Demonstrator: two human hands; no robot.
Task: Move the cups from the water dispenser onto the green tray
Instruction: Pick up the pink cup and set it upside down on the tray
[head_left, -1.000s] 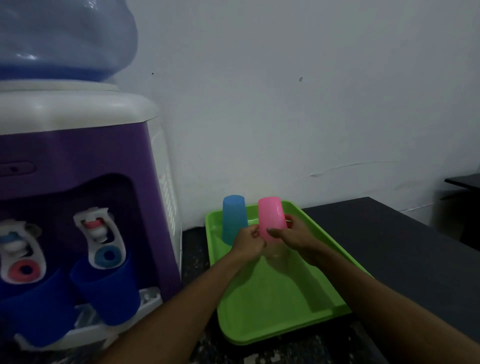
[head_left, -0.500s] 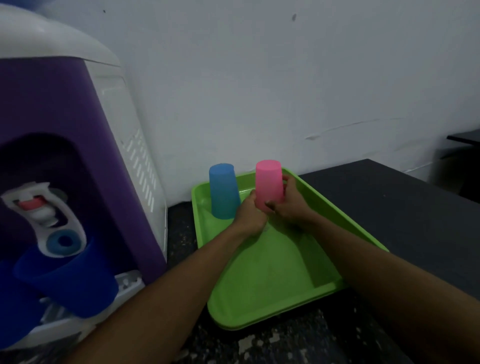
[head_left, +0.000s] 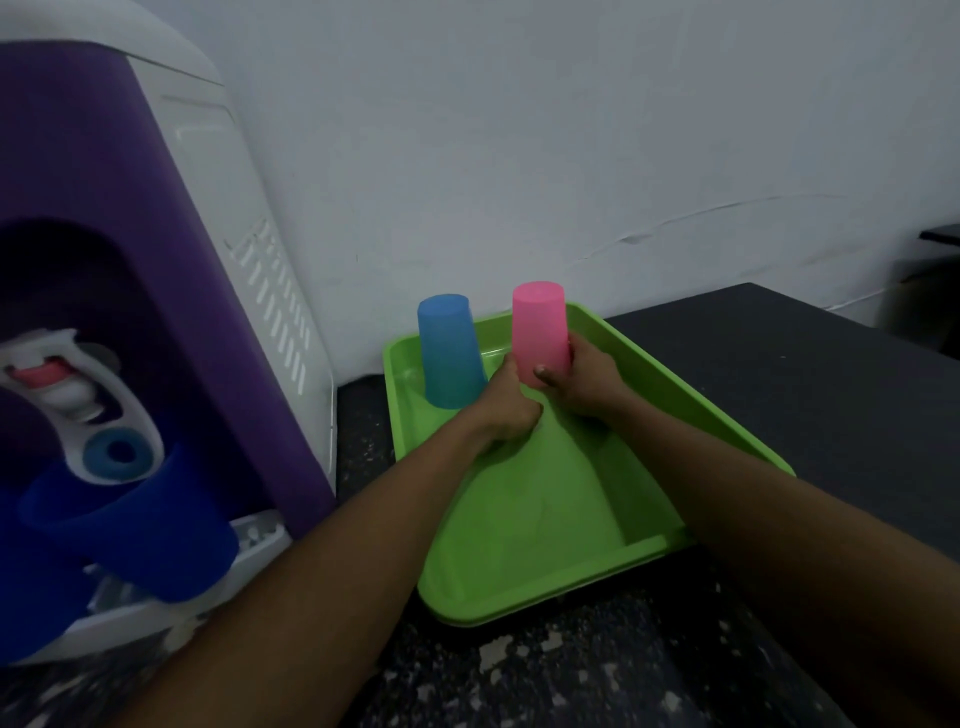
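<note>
A green tray (head_left: 623, 525) lies on the dark counter beside a purple water dispenser (head_left: 156, 291). An upside-down light blue cup (head_left: 449, 358) stands at the tray's far left corner. Just right of it is an upside-down pink cup (head_left: 537, 332). My right hand (head_left: 582, 382) wraps around the pink cup's lower part from the right. My left hand (head_left: 506, 402) presses against the cup's base from the left, fingers curled. Two dark blue cups (head_left: 135, 525) sit under the dispenser's taps at the left edge.
A white wall rises right behind the tray. The dark counter (head_left: 831, 374) stretches to the right of the tray. The speckled counter front (head_left: 545, 670) lies below the tray. A dark piece of furniture (head_left: 940, 234) shows at the far right.
The pink cup has come down toward the tray floor beside the light blue cup, both hands with it. The camera has shifted right and down, so less of the dispenser shows.
</note>
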